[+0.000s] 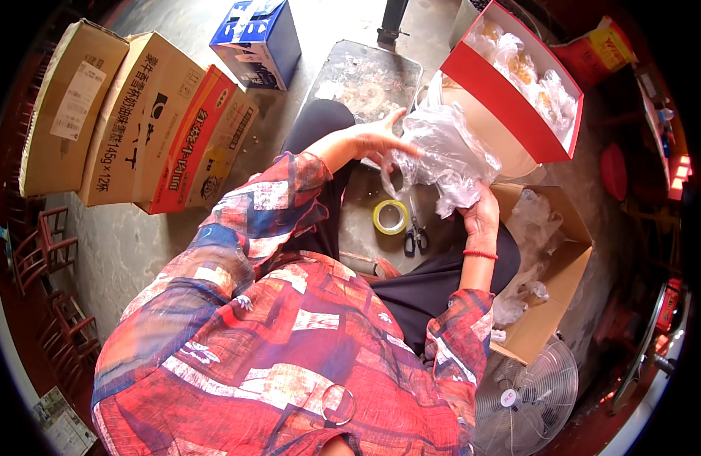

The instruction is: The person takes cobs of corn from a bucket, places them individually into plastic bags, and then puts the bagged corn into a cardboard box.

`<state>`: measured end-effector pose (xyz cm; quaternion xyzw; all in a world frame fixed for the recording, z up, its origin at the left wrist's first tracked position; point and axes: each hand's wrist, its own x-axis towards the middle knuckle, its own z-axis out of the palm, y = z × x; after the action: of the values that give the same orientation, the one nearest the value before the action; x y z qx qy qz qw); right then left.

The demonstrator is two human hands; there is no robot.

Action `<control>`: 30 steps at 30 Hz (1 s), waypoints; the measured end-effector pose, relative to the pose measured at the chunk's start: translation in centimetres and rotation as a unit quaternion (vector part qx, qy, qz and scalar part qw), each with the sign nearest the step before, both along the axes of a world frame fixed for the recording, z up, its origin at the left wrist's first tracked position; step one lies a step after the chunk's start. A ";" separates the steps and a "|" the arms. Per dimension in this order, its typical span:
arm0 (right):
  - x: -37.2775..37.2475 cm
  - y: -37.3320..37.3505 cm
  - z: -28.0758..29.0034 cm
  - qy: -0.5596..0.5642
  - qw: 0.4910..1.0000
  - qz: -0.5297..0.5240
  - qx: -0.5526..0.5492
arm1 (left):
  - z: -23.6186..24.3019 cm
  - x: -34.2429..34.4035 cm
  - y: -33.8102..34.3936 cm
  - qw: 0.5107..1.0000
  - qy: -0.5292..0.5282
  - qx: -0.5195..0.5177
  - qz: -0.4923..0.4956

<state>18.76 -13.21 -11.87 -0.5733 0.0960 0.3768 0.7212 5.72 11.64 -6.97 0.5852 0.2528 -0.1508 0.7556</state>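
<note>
A crumpled clear plastic bag [451,152] is between my hands, in front of my crossed legs. My right hand [481,218] grips its lower right end with bent fingers. At the bag's left side, my left hand [375,142] has its thumb raised and forefinger stretched out against the plastic; its lower fingers are partly hidden. Just below the bag, a roll of yellow tape [390,217] lies on the floor beside black-handled scissors [415,239]. A red box [510,87] at the upper right contains several clear bags with yellowish contents.
An open cardboard box [567,292] with clear plastic bags sits by my right knee, above a fan [527,399]. Cardboard cartons [134,114] stand at left, a blue box [256,47] ahead. Beyond my legs lies a dirty board [362,74].
</note>
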 end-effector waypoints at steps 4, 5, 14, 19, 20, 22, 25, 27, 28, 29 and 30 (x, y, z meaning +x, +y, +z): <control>-0.4 0.9 0.9 -0.045 0.993 0.031 -0.109 | -1.9 -0.5 0.8 0.994 -0.042 -0.087 0.057; -0.8 1.1 1.2 -0.093 0.982 0.058 -0.156 | -1.8 -0.3 0.9 0.984 -0.031 -0.108 0.135; -1.2 1.4 1.6 -0.240 0.860 0.230 -0.386 | -2.3 -0.5 0.5 0.950 0.007 0.303 -0.069; -1.2 1.3 2.0 -0.241 0.866 0.211 -0.384 | -3.5 -1.8 -0.2 0.846 -0.068 0.505 -0.158; -1.1 1.2 1.9 -0.256 0.846 0.227 -0.408 | -3.8 -1.6 0.0 0.844 -0.061 0.508 -0.164; -0.9 1.1 2.0 -0.287 0.803 0.258 -0.455 | -3.5 -1.1 0.3 0.876 -0.028 0.473 -0.094; -1.1 1.2 2.2 -0.310 0.738 0.307 -0.514 | -4.1 -0.4 1.2 0.923 -0.080 0.375 -0.031; -0.7 0.4 1.1 -0.354 0.694 0.320 -0.538 | -3.1 -0.2 1.4 0.982 -0.070 0.175 0.031; -0.9 0.7 1.0 -0.377 0.671 0.330 -0.546 | -2.4 -0.4 1.6 0.990 -0.043 0.126 0.053; -1.1 0.7 1.0 -0.421 0.657 0.317 -0.539 | -2.4 -0.5 1.8 0.990 -0.045 0.125 0.044; -1.4 0.6 1.1 -0.465 0.641 0.302 -0.531 | -3.2 -0.6 1.9 0.989 -0.054 0.130 0.036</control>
<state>17.32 -12.59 -10.81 -0.9545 -0.2467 0.1420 0.0886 5.12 13.56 -10.15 0.6760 0.2496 -0.0579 0.6909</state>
